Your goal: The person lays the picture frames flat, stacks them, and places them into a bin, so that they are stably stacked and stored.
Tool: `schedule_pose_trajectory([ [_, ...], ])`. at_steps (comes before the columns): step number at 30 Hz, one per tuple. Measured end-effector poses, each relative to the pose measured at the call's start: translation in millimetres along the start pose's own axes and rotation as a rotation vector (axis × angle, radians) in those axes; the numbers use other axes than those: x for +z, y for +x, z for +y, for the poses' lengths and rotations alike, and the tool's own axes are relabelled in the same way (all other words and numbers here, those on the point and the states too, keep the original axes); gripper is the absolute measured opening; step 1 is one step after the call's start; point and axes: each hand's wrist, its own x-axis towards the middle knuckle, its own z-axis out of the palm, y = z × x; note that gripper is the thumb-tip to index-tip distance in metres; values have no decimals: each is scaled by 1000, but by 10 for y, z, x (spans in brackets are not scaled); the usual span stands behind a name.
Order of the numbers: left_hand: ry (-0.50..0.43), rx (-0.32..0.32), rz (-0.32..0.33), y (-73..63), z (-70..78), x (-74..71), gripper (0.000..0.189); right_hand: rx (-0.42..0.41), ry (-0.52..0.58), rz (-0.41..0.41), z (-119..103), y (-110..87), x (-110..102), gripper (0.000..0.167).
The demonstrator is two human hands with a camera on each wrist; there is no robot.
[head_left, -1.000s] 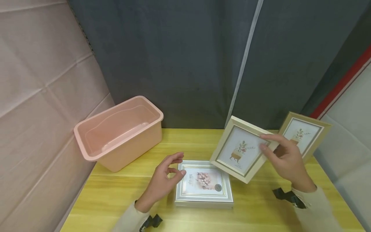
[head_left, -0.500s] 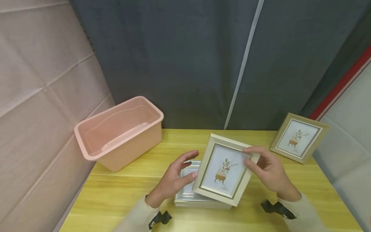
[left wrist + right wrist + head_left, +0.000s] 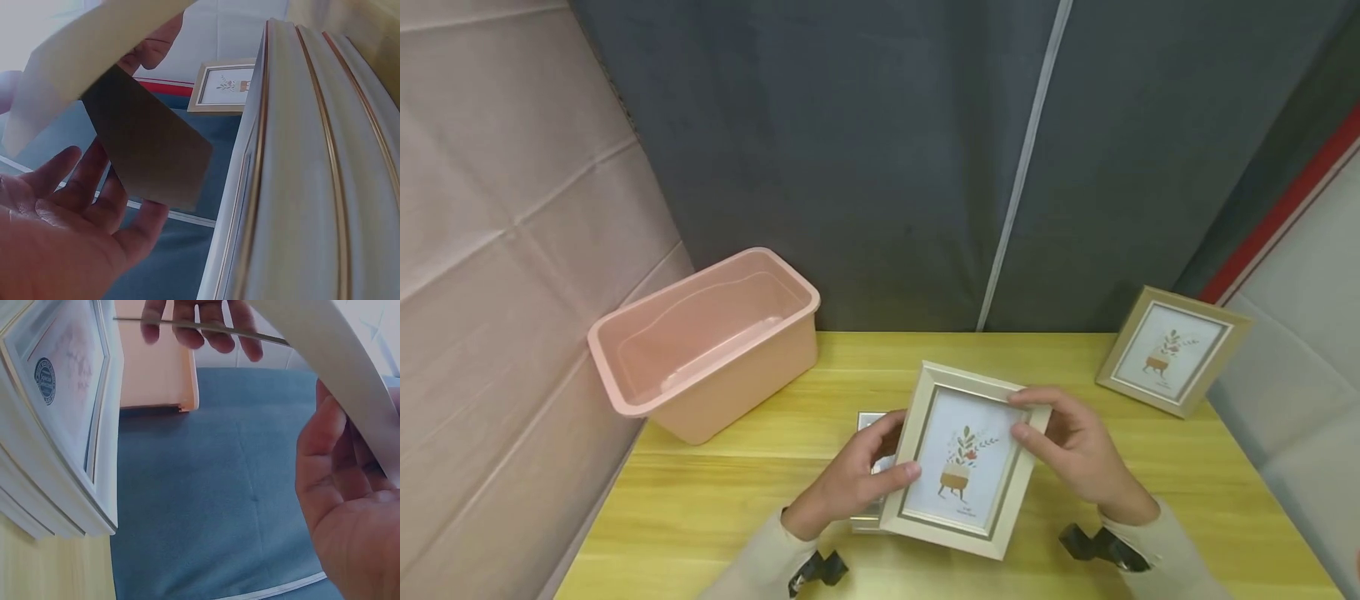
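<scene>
A cream picture frame (image 3: 958,467) with a plant-pot print is held tilted above a stack of silver picture frames (image 3: 69,369). My right hand (image 3: 1086,458) grips its upper right edge, thumb on the front. At the left edge, my left hand (image 3: 853,475) has its thumb over the front and its fingers behind. In the left wrist view, those fingers lie against the brown back stand (image 3: 150,144), which is swung out from the frame. The held frame hides most of the stack in the head view.
A pink plastic bin (image 3: 737,367) stands at the back left of the wooden table (image 3: 700,508). Another picture frame (image 3: 1176,354), gold-edged with a similar print, stands at the back right. A dark curtain (image 3: 820,167) hangs behind the table.
My right hand has brought the cream frame left and nearer, away from the standing frame and over the stack. My left hand has moved right and now holds its left edge.
</scene>
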Motion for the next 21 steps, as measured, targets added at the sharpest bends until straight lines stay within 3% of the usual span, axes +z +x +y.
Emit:
schedule_pose_trajectory([
  [6, 3, 12, 29, -24, -22, -24, 54, 23, -18, 40, 7, 5, 2, 53],
  [15, 11, -9, 73, -127, -82, -51, 63, 256, -178, 196, 36, -68, 35, 39],
  [21, -20, 49, 110, -188, -131, -69, 69, 306, -167, 336, 112, -78, 42, 39],
])
